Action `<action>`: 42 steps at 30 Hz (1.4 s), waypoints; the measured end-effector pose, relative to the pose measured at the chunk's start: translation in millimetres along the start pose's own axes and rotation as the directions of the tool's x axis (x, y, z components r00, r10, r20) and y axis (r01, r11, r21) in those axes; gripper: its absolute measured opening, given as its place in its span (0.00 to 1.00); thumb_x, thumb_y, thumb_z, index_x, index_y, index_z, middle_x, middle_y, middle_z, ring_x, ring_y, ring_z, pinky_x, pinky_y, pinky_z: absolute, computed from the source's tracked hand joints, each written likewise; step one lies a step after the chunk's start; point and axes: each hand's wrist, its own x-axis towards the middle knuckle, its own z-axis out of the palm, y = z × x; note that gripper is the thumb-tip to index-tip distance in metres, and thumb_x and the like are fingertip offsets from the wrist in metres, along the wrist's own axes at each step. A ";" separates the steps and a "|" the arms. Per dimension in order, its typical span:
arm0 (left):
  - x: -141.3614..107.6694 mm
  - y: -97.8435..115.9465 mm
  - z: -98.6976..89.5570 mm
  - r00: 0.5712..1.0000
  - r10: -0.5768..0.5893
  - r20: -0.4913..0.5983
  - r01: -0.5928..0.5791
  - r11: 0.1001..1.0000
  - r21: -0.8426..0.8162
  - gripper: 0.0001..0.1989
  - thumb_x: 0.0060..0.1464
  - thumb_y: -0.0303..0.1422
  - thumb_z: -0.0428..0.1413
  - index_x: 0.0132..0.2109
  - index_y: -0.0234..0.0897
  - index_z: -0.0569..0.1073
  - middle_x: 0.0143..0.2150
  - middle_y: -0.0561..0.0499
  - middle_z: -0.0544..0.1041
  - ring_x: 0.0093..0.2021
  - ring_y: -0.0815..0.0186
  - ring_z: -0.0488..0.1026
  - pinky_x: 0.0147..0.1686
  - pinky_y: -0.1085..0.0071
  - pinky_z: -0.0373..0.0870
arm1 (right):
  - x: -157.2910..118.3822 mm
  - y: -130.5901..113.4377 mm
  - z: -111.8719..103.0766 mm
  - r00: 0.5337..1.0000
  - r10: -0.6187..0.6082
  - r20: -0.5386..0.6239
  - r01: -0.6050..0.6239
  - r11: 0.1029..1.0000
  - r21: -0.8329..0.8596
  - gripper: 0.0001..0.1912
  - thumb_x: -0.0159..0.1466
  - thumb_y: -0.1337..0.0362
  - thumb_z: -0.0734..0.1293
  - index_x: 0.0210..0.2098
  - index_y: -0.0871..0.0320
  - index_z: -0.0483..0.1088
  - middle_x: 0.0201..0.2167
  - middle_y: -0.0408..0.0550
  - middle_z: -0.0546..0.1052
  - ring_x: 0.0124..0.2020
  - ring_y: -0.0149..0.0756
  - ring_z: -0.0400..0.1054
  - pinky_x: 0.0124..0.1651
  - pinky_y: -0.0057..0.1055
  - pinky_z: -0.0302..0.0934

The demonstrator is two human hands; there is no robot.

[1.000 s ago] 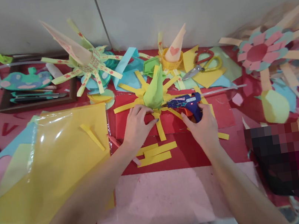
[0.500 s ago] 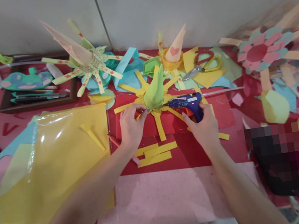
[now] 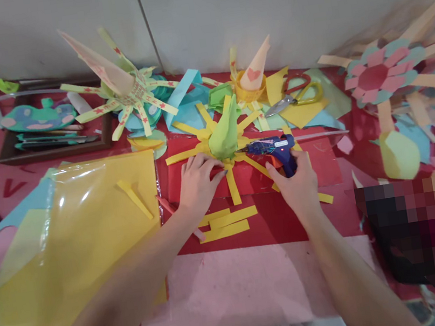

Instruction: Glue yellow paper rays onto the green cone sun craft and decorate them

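A green paper cone [image 3: 223, 135] stands at the centre of a spread of yellow paper strips [image 3: 232, 185], like a flower with narrow petals, on a red board [image 3: 323, 161]. My left hand [image 3: 202, 181] is at the lower left of the cone's base, fingers bent and closed on the yellow paper there; the exact grip is partly hidden. My right hand [image 3: 298, 183] is wrapped round the handle of a blue glue gun [image 3: 270, 146]. A clear glue stick [image 3: 327, 133] pokes out of its back. The nozzle points left, close to the right side of the cone's base.
Loose yellow strips [image 3: 232, 218] and a red pen [image 3: 166, 204] lie in front. Yellow sheets in a plastic sleeve [image 3: 105, 229] cover the left. Behind are a tool tray [image 3: 104, 128], a pink cone [image 3: 255, 73] and scissors [image 3: 284, 104]. Another paper flower [image 3: 376, 76] stands right.
My left hand has shifted slightly right and down along the cone's base. The glue gun's nozzle has drawn a little right, and its glue stick shows shorter behind.
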 end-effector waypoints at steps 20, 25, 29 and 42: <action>1.2 0.5 -2.9 0.979 -0.097 -0.180 0.067 0.983 -0.168 0.09 0.54 0.22 0.53 0.39 0.41 0.70 0.34 0.54 0.75 0.37 0.66 0.72 0.42 0.66 0.68 | 0.9 2.4 0.5 1.000 0.004 0.000 -0.004 1.000 0.014 0.29 0.50 0.43 0.66 0.43 0.55 0.62 0.34 0.48 0.71 0.35 0.42 0.66 0.38 0.40 0.61; 1.7 0.7 -1.6 0.997 -0.028 -0.079 0.025 0.999 -0.040 0.07 0.53 0.29 0.59 0.41 0.40 0.72 0.38 0.51 0.72 0.40 0.62 0.69 0.43 0.63 0.66 | 0.9 3.0 1.2 1.000 -0.007 -0.015 0.007 1.000 0.011 0.29 0.51 0.44 0.66 0.43 0.56 0.62 0.33 0.49 0.72 0.34 0.41 0.65 0.37 0.40 0.60; 0.9 -0.4 0.2 1.000 -0.019 0.000 0.019 0.999 0.041 0.12 0.51 0.33 0.62 0.43 0.39 0.73 0.40 0.49 0.71 0.43 0.59 0.67 0.44 0.61 0.64 | 0.7 1.2 0.7 1.000 0.007 -0.013 -0.007 1.000 0.006 0.29 0.50 0.44 0.66 0.44 0.56 0.63 0.34 0.49 0.72 0.35 0.42 0.65 0.38 0.41 0.61; 0.3 -3.8 1.6 0.999 0.036 0.002 -0.036 0.997 -0.067 0.04 0.51 0.29 0.62 0.35 0.41 0.74 0.38 0.53 0.72 0.42 0.62 0.68 0.44 0.63 0.62 | 0.8 -0.1 1.2 1.000 -0.005 -0.016 0.005 1.000 0.002 0.27 0.50 0.45 0.66 0.42 0.55 0.62 0.35 0.50 0.73 0.36 0.43 0.67 0.39 0.41 0.61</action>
